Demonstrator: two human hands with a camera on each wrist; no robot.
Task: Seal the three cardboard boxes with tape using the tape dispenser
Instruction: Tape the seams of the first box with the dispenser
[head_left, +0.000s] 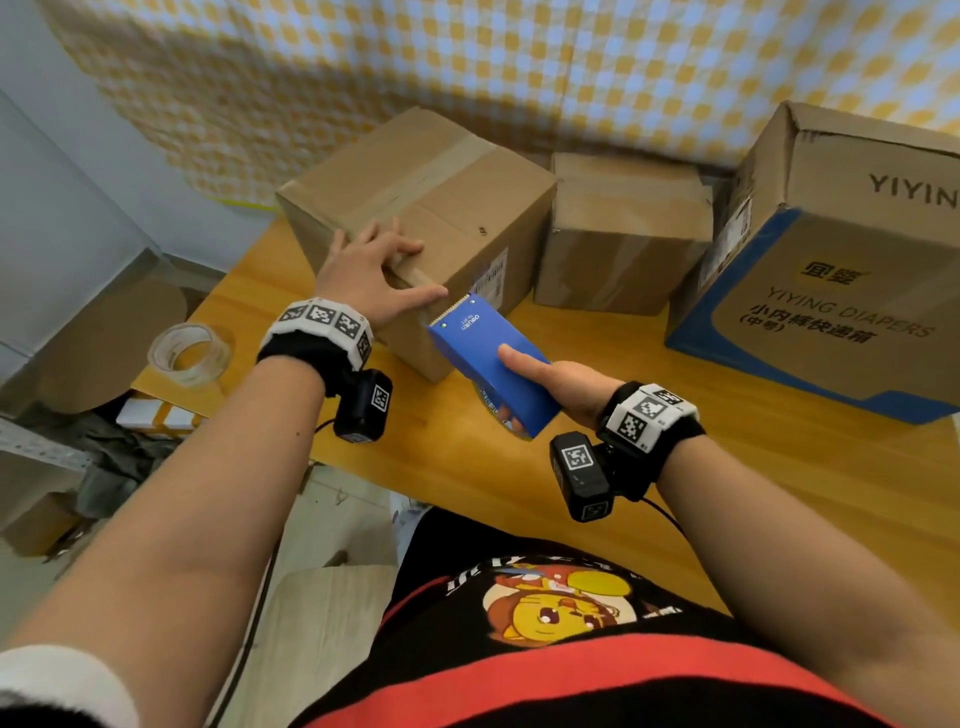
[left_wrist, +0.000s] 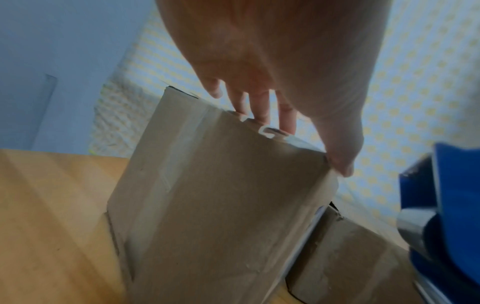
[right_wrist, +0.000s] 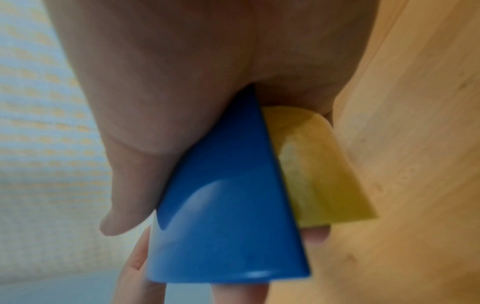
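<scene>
Fingers of my left hand (head_left: 371, 270) lie spread on the left box (head_left: 415, 208) near the tabletop's (head_left: 649, 415) left edge — my right hand (head_left: 558, 387) grasps the blue tape dispenser (head_left: 491, 364), its teeth against that box's front.

left hand (left_wrist: 272, 61) fingers spread on cardboard box (left_wrist: 221, 195) top edge.

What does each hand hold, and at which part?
The right hand grips the blue tape dispenser at its rear end. The left hand holds nothing; its straight fingers rest on the left box.
</scene>
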